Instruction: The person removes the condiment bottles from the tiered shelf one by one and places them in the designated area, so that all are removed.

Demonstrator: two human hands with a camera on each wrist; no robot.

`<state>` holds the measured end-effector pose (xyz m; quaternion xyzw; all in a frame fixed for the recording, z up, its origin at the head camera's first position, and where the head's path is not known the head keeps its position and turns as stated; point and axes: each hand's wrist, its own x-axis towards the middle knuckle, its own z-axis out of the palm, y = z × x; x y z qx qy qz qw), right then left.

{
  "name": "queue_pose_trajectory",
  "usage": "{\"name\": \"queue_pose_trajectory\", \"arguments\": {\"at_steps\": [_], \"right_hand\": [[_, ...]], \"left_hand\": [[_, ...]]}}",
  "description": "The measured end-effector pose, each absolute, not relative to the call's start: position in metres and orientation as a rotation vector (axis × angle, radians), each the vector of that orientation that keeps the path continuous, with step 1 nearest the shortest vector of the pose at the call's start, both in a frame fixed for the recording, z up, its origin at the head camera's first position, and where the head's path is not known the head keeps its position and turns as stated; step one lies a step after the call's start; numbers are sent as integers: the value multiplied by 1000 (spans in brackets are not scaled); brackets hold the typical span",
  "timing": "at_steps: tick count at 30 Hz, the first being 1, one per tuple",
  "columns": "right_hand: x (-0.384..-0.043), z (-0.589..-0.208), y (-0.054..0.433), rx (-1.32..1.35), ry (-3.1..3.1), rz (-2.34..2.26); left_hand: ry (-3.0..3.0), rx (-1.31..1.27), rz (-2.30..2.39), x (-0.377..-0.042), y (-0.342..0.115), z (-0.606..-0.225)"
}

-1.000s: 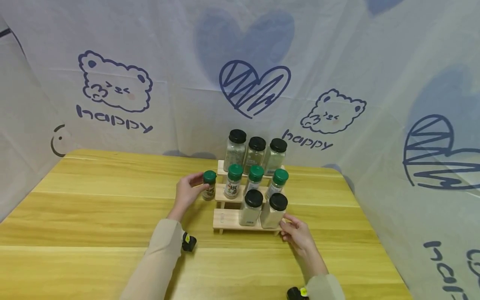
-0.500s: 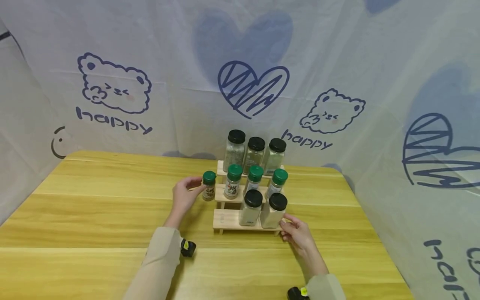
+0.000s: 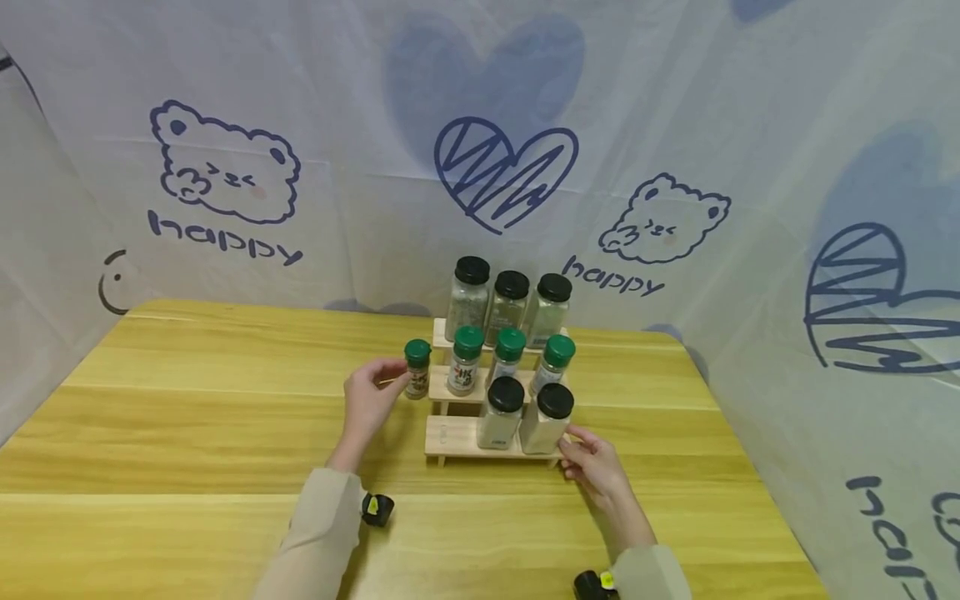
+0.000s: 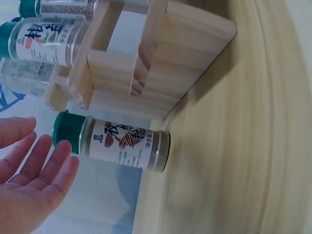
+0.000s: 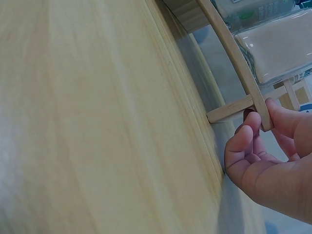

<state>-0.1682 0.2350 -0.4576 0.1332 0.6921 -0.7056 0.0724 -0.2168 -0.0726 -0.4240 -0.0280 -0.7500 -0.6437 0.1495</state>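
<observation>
A spice bottle (image 3: pixel 417 369) with a green cap stands upright on the table, just left of the wooden tiered rack (image 3: pixel 450 439). My left hand (image 3: pixel 372 398) is at its left side. In the left wrist view the left hand (image 4: pixel 36 178) has its fingers spread loosely beside the green cap (image 4: pixel 69 132), gripping nothing; whether a fingertip touches the cap, I cannot tell. With thumb and curled fingers, my right hand (image 3: pixel 596 471) pinches the front right end of the rack's lowest shelf. The right wrist view shows that shelf end (image 5: pixel 263 114) between thumb and fingers.
Three black-capped jars (image 3: pixel 506 308) stand on the top shelf. Three green-capped bottles (image 3: pixel 464 367) are on the middle one. Two black-capped jars (image 3: pixel 501 418) occupy the lowest shelf's middle and right. A printed cloth (image 3: pixel 360 158) hangs behind the wooden table (image 3: pixel 225 400).
My left hand has drawn back slightly to the left and loosened from the green-capped bottle, which stays standing in place. The right hand keeps its pinch on the rack.
</observation>
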Motion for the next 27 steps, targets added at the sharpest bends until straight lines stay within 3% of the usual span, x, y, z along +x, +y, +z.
{"name": "queue_pose_trajectory", "arguments": {"at_steps": [12, 22, 27], "right_hand": [[-168, -457, 234, 399, 2077, -2144], [-167, -456, 235, 389, 2076, -2157], [-167, -456, 235, 393, 2071, -2153]], "left_hand": [[-2138, -156, -1871, -181, -53, -388], [-2078, -246, -1937, -187, -41, -410], [-2094, -304, -1952, -178, -31, -402]]}}
